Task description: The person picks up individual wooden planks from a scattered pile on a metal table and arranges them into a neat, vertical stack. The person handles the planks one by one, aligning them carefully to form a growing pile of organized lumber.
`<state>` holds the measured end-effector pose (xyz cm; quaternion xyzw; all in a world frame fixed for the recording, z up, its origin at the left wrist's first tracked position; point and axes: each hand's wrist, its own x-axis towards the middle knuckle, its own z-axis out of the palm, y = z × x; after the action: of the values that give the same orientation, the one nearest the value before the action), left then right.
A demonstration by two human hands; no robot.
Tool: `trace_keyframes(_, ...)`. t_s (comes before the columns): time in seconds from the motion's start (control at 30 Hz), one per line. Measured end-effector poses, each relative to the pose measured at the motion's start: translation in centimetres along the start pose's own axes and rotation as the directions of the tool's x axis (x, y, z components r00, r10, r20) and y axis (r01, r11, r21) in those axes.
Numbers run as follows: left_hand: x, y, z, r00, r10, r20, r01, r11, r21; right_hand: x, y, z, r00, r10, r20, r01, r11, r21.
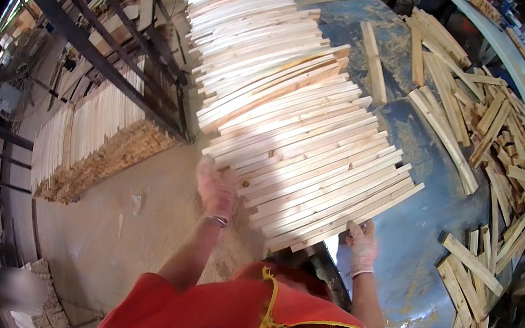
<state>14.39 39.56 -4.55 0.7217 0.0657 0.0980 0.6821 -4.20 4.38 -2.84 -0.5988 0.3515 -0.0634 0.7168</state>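
Note:
A long row of pale wooden slats point(319, 156) lies side by side on the blue table, running away from me. My left hand point(215, 191), in a pale glove, is at the uneven left ends of the nearer slats. Its fingers look stretched out along those ends, though they are slightly blurred. My right hand point(364, 249), also gloved, is at the row's near right corner, with its fingertips bent onto the edge of the nearest slats. Part of its grip is hidden under the wood.
On the right, a heap of loose wood offcuts point(512, 148) covers the sawdust-strewn blue table point(416, 236). A lone board point(373, 61) lies beyond the row. To the left stand a stack of slats point(99, 152), a dark metal frame point(108, 57) and a fan point(15, 77).

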Motion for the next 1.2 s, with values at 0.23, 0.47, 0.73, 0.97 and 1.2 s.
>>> trace_keyframes(0.23,-2.1,-4.2,1.6,0.799,-0.601,0.02,0.567,0.741,-0.36,-0.1,-2.7,0.3,0.977,-0.12,-0.174,0.161,0.955,0.248)
trace_keyframes(0.47,-7.4,2.3,-3.2,0.353,-0.513,0.783,-0.464,0.63,0.622,6.0,3.0,-9.5,0.899,-0.211,-0.385,0.293,0.941,0.168)
trace_keyframes(0.73,2.3,8.4,17.8,0.72,-0.428,0.546,-0.258,0.566,0.783,10.3,1.2,-15.1,0.995,-0.058,-0.08,0.042,0.982,-0.184)
trace_keyframes(0.97,-0.6,5.7,26.8,0.484,-0.505,0.715,-0.229,0.715,0.66,8.4,-1.2,-15.8,0.989,0.117,-0.089,-0.128,0.983,-0.132)
trace_keyframes(1.2,-3.2,3.1,28.9,0.413,-0.417,0.81,0.091,0.904,0.419,5.6,0.2,-17.4,0.969,-0.086,-0.232,0.156,0.94,0.303)
